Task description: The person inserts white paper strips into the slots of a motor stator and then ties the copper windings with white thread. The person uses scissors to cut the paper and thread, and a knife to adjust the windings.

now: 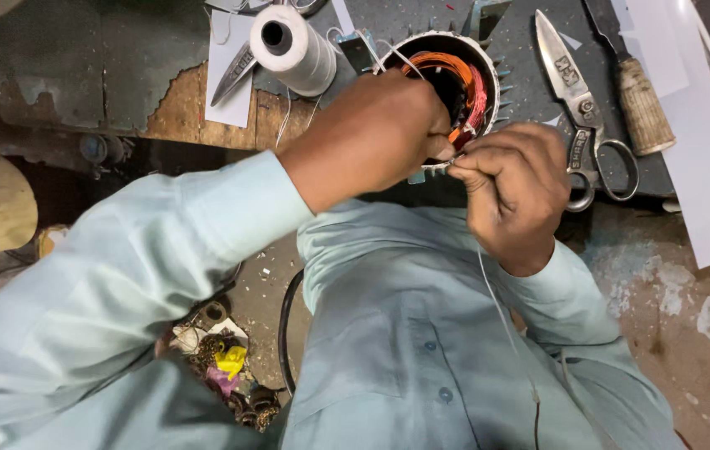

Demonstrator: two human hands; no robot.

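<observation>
A round metal motor stator (481,60) with orange copper windings (446,65) inside stands at the edge of the workbench. My left hand (376,133) rests against its near rim, fingers closed at the windings. My right hand (511,187) is right beside it, pinching a thin white thread (495,293) that runs down over my lap. The fingertips of both hands meet at the stator's lower rim, where a thin needle-like piece shows between them. Whether the left hand grips the thread I cannot tell.
A white thread spool (292,48) lies on its side behind the left hand. Large scissors (582,108) and a knife with a wrapped handle (640,100) lie to the right, among white paper strips (709,150). Scrap bits (230,362) litter the floor.
</observation>
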